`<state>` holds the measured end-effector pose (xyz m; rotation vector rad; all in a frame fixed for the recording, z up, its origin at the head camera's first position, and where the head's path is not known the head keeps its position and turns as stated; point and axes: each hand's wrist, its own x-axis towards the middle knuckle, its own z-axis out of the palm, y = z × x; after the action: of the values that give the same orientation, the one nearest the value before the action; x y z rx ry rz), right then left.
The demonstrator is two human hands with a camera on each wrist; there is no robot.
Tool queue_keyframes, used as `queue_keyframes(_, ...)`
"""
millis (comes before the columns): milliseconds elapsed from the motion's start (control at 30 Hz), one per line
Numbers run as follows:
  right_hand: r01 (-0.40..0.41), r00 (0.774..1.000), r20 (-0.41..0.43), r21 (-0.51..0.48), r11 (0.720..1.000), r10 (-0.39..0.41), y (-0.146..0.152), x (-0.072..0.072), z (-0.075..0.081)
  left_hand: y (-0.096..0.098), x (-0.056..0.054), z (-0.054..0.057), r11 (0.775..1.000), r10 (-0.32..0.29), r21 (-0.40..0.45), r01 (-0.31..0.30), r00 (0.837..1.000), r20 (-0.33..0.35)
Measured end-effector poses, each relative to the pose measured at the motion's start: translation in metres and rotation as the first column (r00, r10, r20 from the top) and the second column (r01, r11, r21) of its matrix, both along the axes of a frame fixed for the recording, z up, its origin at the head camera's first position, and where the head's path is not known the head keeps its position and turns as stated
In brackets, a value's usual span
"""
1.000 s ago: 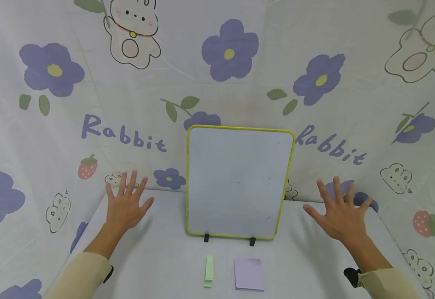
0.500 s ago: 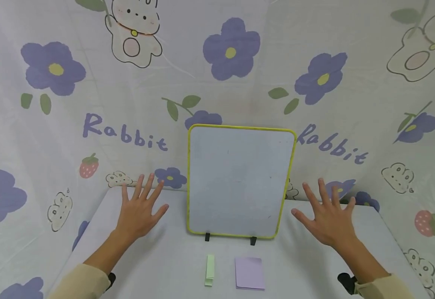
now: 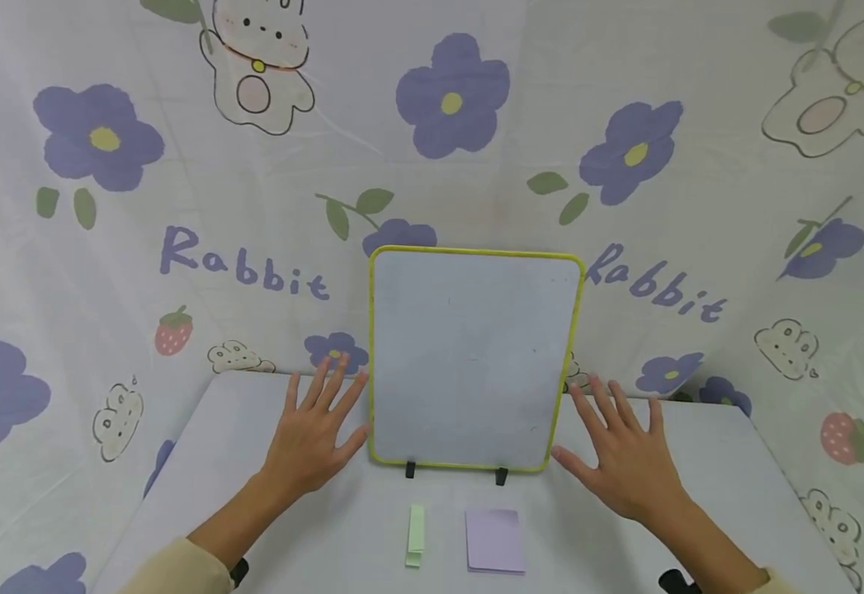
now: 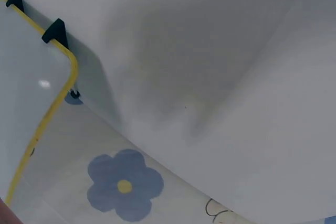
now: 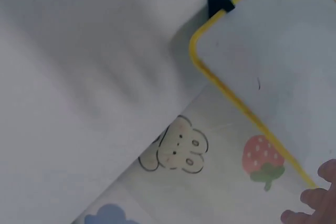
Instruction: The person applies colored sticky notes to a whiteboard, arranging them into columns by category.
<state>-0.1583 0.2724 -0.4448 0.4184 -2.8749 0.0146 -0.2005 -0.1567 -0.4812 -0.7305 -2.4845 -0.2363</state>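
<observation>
A whiteboard [image 3: 472, 355] with a yellow frame stands upright at the back of the table on two black feet. To its left, my left hand [image 3: 313, 445] is raised with fingers spread, the thumb tip right by the frame's edge. My right hand [image 3: 628, 458] is spread the same way on the other side, its thumb close to the lower right corner. Neither hand holds anything. In front of the board lie a narrow strip of green paper [image 3: 416, 536] and a purple pad of sticky notes [image 3: 494, 540]. Fingertips [image 5: 317, 198] show at the corner of the right wrist view.
The white table [image 3: 313, 553] ends at a back edge just behind the board. A curtain [image 3: 476, 198] printed with flowers, rabbits and strawberries hangs behind and on both sides. Shadows of the hands fall on the tabletop.
Both hands have moved inward toward the whiteboard, the left one rightward and the right one leftward, fingers still spread. The board, green strip and purple pad stay put.
</observation>
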Motion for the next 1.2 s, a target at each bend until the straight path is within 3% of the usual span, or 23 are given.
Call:
queue_keyframes(133,-0.053,0.997,0.051,-0.109,0.993,0.059,-0.01,0.006,-0.005,0.009,0.005,-0.004,0.997,-0.074,0.006,0.074,0.997,0.025)
queue_keyframes(200,-0.092,0.99,0.087,-0.215,0.972,0.113,-0.013,0.009,-0.01,0.014,0.007,-0.007,0.993,-0.115,0.0,0.115,0.993,0.036)
queue_keyframes(367,-0.117,0.949,0.206,-0.475,0.872,0.239,-0.018,0.014,-0.028,0.027,0.014,-0.018,0.98,-0.198,-0.018,0.2,0.977,0.078)
queue_keyframes(500,-0.068,0.914,0.291,-0.58,0.811,0.284,-0.023,0.018,-0.045,0.037,0.022,-0.031,0.962,-0.257,-0.051,0.267,0.954,0.151)
queue_keyframes(767,-0.052,0.839,0.325,-0.75,0.66,0.435,-0.034,0.023,-0.075,0.052,0.035,-0.05,0.93,-0.3,-0.116,0.35,0.901,0.315)
queue_keyframes(867,-0.056,0.815,0.336,-0.765,0.641,0.472,-0.037,0.025,-0.085,0.058,0.038,-0.054,0.922,-0.297,-0.127,0.366,0.879,0.373)
queue_keyframes(967,-0.117,0.799,0.304,-0.768,0.63,0.519,-0.039,0.028,-0.095,0.065,0.04,-0.058,0.918,-0.292,-0.132,0.375,0.861,0.416)
queue_keyframes(1100,-0.192,0.788,0.254,-0.765,0.615,0.561,-0.041,0.029,-0.104,0.073,0.044,-0.06,0.91,-0.306,-0.118,0.397,0.837,0.453)
queue_keyframes(1200,-0.208,0.791,0.249,-0.75,0.628,0.559,-0.043,0.03,-0.107,0.079,0.047,-0.062,0.904,-0.311,-0.118,0.41,0.822,0.476)
